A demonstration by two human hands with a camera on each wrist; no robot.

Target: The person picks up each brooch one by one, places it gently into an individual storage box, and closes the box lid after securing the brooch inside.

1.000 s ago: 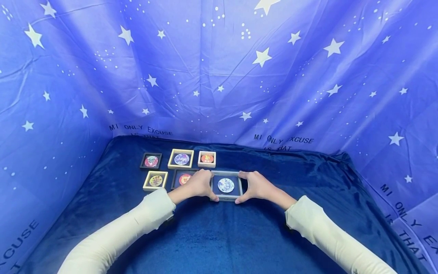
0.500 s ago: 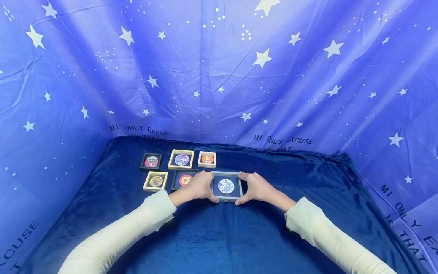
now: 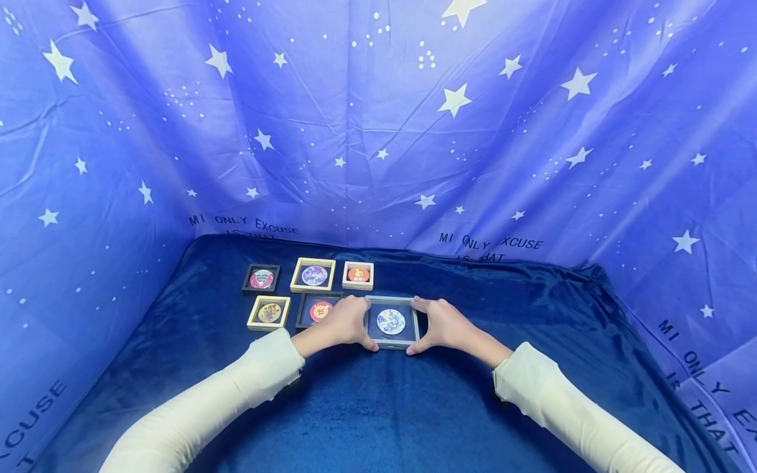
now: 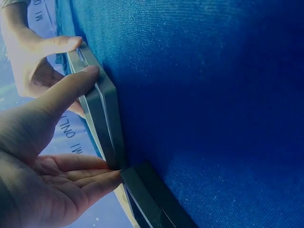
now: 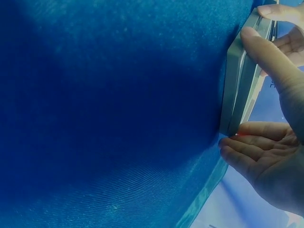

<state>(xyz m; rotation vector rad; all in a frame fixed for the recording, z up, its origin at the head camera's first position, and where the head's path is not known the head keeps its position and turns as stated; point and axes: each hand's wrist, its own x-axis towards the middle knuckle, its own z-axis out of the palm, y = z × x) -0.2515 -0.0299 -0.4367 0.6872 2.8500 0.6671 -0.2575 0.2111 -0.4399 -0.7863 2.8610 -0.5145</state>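
Both hands hold a grey square display frame (image 3: pixel 393 343) with a clear window and a round blue-and-white disc (image 3: pixel 390 321) in it. My left hand (image 3: pixel 347 320) grips its left side, thumb on the near edge and fingers at the far left corner. The right hand (image 3: pixel 445 324) grips the right side in the same way. In the left wrist view, a seam runs along the grey frame's edge (image 4: pixel 105 109), and the left fingertips touch a black frame (image 4: pixel 149 194) beside it. That black frame (image 3: pixel 303 316), with a red disc, is partly hidden behind the left hand.
At the back left stand a small black frame (image 3: pixel 245 279), a large pale wooden frame (image 3: pixel 312 289) and a small pale one (image 3: pixel 357 286). Another pale frame (image 3: pixel 269 327) lies in front. Dark blue velvet cloth (image 3: pixel 378 420) covers the table; starry curtains (image 3: pixel 378 98) surround it.
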